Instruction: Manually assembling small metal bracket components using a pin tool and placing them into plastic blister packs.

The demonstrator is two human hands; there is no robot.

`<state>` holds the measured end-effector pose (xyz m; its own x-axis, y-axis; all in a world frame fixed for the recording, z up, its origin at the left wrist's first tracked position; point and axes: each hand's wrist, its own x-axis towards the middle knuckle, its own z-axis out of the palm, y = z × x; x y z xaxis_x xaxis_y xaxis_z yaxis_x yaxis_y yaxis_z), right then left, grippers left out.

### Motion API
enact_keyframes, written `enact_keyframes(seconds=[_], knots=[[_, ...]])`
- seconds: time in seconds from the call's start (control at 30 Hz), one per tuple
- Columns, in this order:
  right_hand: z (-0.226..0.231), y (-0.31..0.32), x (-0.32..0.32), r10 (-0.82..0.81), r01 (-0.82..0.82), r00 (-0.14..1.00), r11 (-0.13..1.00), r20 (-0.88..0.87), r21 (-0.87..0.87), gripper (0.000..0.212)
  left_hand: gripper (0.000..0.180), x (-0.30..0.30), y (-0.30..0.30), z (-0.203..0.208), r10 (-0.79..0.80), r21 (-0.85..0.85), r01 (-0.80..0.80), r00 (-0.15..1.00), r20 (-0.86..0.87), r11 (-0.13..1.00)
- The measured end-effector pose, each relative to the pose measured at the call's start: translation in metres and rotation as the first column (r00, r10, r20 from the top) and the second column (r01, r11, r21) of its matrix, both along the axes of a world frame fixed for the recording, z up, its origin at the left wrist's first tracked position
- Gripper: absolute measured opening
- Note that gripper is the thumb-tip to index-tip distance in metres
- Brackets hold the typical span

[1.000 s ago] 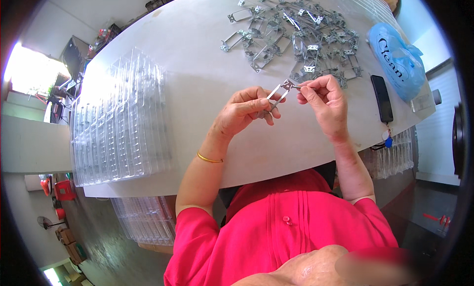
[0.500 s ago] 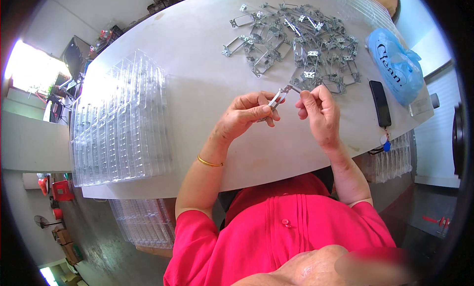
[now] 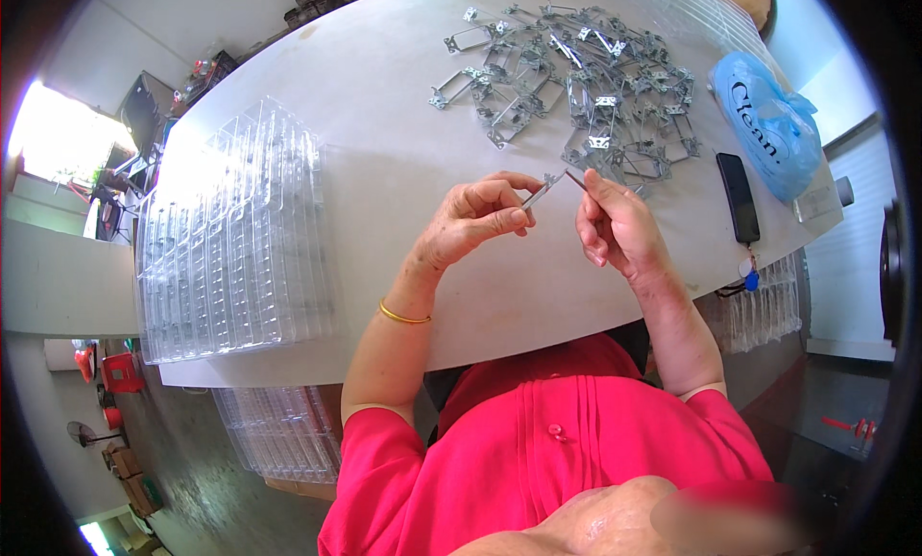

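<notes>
A small grey metal bracket (image 3: 542,193) is pinched between the thumb and fingers of my left hand (image 3: 473,220), above the table in front of me. My right hand (image 3: 622,228) has thumb and forefinger closed on a thin, dark, narrow piece (image 3: 574,180) whose tip meets the bracket's far end. I cannot tell whether that piece is an arm of the bracket or a separate part. Just beyond my hands lies a tangled heap of similar metal brackets (image 3: 603,116).
Clear plastic trays (image 3: 235,239) are stacked on the white table (image 3: 384,95) at left. To the right lie a black phone (image 3: 738,199) and a blue plastic bag (image 3: 768,124). More clear trays (image 3: 279,431) sit below the table's near edge.
The bracket has turned in my left hand and shows a narrower side. My right hand has shifted slightly and tilted, its lower fingers opening out a little below the pinch.
</notes>
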<state>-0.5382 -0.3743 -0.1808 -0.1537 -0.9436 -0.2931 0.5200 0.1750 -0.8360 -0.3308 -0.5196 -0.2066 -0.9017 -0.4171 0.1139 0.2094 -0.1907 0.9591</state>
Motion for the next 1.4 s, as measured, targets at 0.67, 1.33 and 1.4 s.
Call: enact_keyframes(seconds=[0.67,1.33,1.4], knots=[[0.004,-0.002,-0.005,0.110,-0.103,0.985,0.993,-0.131,0.065,0.040,0.010,-0.004,0.002,0.004,-0.004,-0.281,0.054,0.984,0.176,0.958],[-0.006,-0.010,-0.018,-0.059,0.024,0.844,0.997,-0.533,-0.072,0.018,0.014,-0.007,0.008,-0.001,-0.224,-0.244,0.280,0.946,0.233,0.928],[-0.002,-0.010,-0.017,-0.167,0.113,0.850,0.984,-0.500,-0.136,0.017,0.016,-0.007,0.007,0.000,-0.222,-0.094,0.244,0.956,0.194,0.965]])
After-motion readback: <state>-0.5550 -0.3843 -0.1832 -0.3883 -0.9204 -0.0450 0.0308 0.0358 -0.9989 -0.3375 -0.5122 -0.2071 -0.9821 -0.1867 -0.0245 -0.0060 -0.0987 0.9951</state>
